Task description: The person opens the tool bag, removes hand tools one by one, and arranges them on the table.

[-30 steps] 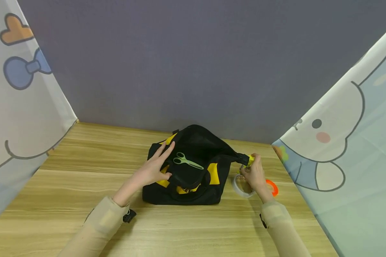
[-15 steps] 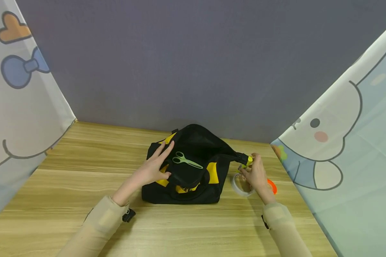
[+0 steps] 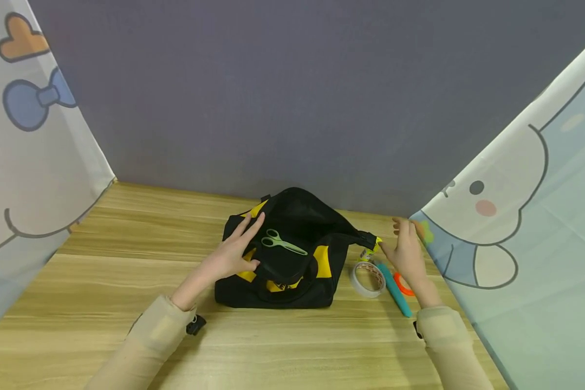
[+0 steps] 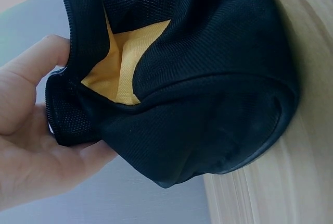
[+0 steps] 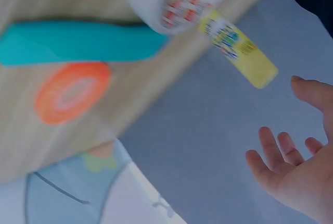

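A black-and-yellow fabric bag (image 3: 324, 262) stands with its zippered mouth agape. Green-handled scissors (image 3: 284, 244) lie in the opening. My left hand (image 3: 231, 257) holds the bag's left end; in the left wrist view the zipper edge (image 4: 78, 36) sits between thumb and fingers. My right hand (image 3: 407, 254) is off the bag's right tip, fingers loosely bent, with nothing in them. Just left of it a yellow glue stick (image 5: 244, 52) stands by the bag's zipper end. Before it lie a roll of tape (image 3: 369, 279), a long teal object (image 3: 395, 290) and an orange ring (image 3: 403, 284).
The wooden table (image 3: 102, 281) meets a grey back panel (image 3: 248, 108). Printed cartoon panels (image 3: 517, 216) close off both sides, the right one near my right hand. A black wrist device (image 3: 196, 325) sits by the left sleeve.
My right hand has left the glue stick and moved right and away, its fingers opening. The teal object, hidden beneath it before, now shows. My left hand has stayed put on the bag.
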A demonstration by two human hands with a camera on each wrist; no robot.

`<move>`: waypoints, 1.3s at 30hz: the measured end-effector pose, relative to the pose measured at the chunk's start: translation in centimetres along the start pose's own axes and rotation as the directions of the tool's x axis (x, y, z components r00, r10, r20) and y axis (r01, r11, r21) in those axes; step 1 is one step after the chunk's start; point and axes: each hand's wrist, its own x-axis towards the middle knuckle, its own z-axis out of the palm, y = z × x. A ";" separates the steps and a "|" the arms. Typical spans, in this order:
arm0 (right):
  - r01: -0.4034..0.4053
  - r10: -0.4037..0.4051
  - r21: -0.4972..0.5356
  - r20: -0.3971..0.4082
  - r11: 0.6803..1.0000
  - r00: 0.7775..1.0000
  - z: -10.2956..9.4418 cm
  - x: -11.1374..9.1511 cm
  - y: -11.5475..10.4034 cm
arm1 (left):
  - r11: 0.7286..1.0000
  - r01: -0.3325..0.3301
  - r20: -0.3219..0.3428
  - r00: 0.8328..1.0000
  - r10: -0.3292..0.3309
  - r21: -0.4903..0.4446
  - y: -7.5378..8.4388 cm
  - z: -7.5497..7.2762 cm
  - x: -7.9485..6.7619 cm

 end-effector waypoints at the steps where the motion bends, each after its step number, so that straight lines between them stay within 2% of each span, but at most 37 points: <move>1: 0.011 -0.011 -0.002 -0.004 1.000 1.000 -0.3 0.3 -0.3 | 1.000 -0.002 0.001 1.000 0.002 0.000 0.0 0.0 0.0; 7: 0.076 -0.078 -0.049 -0.034 0.996 0.996 -1.8 2.0 -1.9 | 1.000 0.001 0.005 1.000 -0.001 -0.004 -0.2 0.0 -0.1; 13: 0.109 -0.108 -0.061 0.013 0.992 0.994 -2.7 3.3 -4.6 | 1.000 -0.002 0.003 1.000 0.002 0.001 -0.2 -0.1 -0.1; 17: 0.192 -0.190 -0.049 0.030 0.980 0.981 -2.6 3.9 -7.0 | 1.000 0.004 0.004 1.000 -0.004 0.002 -0.2 -0.1 -0.2; 21: 0.272 -0.270 -0.032 0.063 0.962 0.961 -2.1 4.4 -9.3 | 1.000 -0.002 -0.004 1.000 0.002 0.005 -0.2 -0.1 -0.2; 26: 0.302 -0.299 -0.010 0.125 0.953 0.946 -1.1 5.0 -11.6 | 1.000 -0.009 -0.008 1.000 0.009 -0.001 -0.1 -0.2 -0.2; 31: 0.327 -0.323 0.005 0.168 0.945 0.931 0.3 5.2 -13.1 | 1.000 -0.006 0.002 1.000 0.006 -0.003 -0.1 -0.1 -0.1; 39: 0.390 -0.384 0.027 0.254 0.920 0.888 2.9 5.1 -15.2 | 1.000 0.004 0.007 1.000 -0.004 -0.007 -0.1 0.0 -0.2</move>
